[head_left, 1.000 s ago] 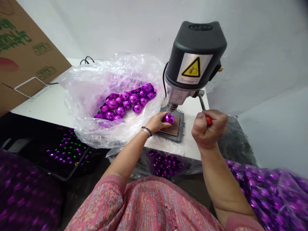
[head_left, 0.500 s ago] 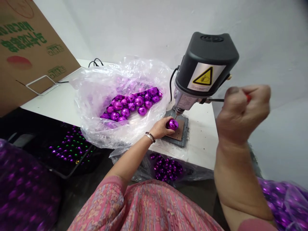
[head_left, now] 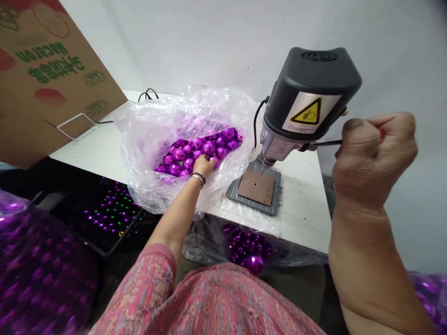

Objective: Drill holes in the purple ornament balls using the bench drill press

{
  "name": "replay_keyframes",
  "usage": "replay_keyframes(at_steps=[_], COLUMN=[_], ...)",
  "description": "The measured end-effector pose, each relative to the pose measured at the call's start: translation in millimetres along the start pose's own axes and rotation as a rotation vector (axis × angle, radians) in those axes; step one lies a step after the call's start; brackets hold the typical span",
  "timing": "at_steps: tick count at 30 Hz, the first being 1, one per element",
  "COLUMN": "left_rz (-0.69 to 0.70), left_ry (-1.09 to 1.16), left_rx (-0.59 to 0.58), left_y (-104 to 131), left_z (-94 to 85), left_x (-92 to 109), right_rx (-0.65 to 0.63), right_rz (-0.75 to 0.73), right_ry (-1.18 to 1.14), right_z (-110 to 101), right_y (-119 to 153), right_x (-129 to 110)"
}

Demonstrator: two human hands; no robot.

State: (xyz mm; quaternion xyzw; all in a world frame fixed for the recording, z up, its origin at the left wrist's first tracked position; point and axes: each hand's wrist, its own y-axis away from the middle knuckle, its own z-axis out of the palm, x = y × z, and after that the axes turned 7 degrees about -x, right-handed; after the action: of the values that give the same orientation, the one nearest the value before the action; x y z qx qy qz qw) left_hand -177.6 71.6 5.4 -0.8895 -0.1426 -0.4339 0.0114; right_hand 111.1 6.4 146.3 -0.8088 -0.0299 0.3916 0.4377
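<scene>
My left hand (head_left: 203, 166) reaches into an open clear plastic bag (head_left: 139, 139). Its fingers curl round a shiny purple faceted ball (head_left: 214, 161) at the near side of several others. My right hand (head_left: 375, 156) is closed round the red-ended handle of a lever (head_left: 328, 143) on a bench drill press (head_left: 314, 88). Below the drill's chuck, a brown board (head_left: 256, 186) with a small hole lies on the grey base (head_left: 237, 191), with no ball on it. Another purple ball (head_left: 254, 264) shows under the table's front edge.
Dark shavings are scattered on the white table (head_left: 303, 218) round the base. An upside-down printed carton (head_left: 52, 93) stands at the left. More purple balls (head_left: 244, 244) are in a bag below the table. Filled bags flank me: a left one (head_left: 38, 270) and a right one (head_left: 431, 293).
My left hand has moved left from the drill base into the bag. The ball it held there has left the board. My right hand stays on the lever; the view has shifted slightly.
</scene>
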Motion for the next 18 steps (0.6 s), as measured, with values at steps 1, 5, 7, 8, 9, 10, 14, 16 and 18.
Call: replay_keyframes(at_steps=[1, 5, 7, 8, 9, 10, 14, 16, 18], left_rz=[-0.055, -0.122, -0.101, -0.074, -0.032, 0.026, 0.223, 0.179, 0.112], left_ry=[-0.02, 0.056, 0.122, 0.172, 0.239, 0.322, 0.629, 0.686, 0.693], left_rx=[-0.018, 0.01, 0.028, 0.016, -0.016, -0.075, -0.51, -0.687, -0.762], left_y=[-6, -4, 7, 15, 23, 31, 69, 83, 90], left_z=[4.7, 17.2, 14.1, 10.4, 6.0, 1.6, -3.7, 3.9, 15.6], left_x=[-3, -5, -2, 1, 4, 7, 18, 21, 22], right_rx=[-0.009, -0.02, -0.018, -0.021, -0.031, -0.046, -0.126, -0.164, -0.212], right_rz=[0.004, -0.015, -0.025, -0.028, -0.024, -0.015, 0.114, 0.184, 0.237], right_ry=[-0.003, -0.01, -0.021, -0.028, -0.032, -0.029, 0.021, -0.001, -0.044], right_z=[-1, -3, -3, -4, -5, -5, -7, -5, -4], right_y=[0, 2, 2, 1, -1, -3, -22, -35, -47], right_x=[-1, -4, -7, -9, -12, -15, -23, -24, -21])
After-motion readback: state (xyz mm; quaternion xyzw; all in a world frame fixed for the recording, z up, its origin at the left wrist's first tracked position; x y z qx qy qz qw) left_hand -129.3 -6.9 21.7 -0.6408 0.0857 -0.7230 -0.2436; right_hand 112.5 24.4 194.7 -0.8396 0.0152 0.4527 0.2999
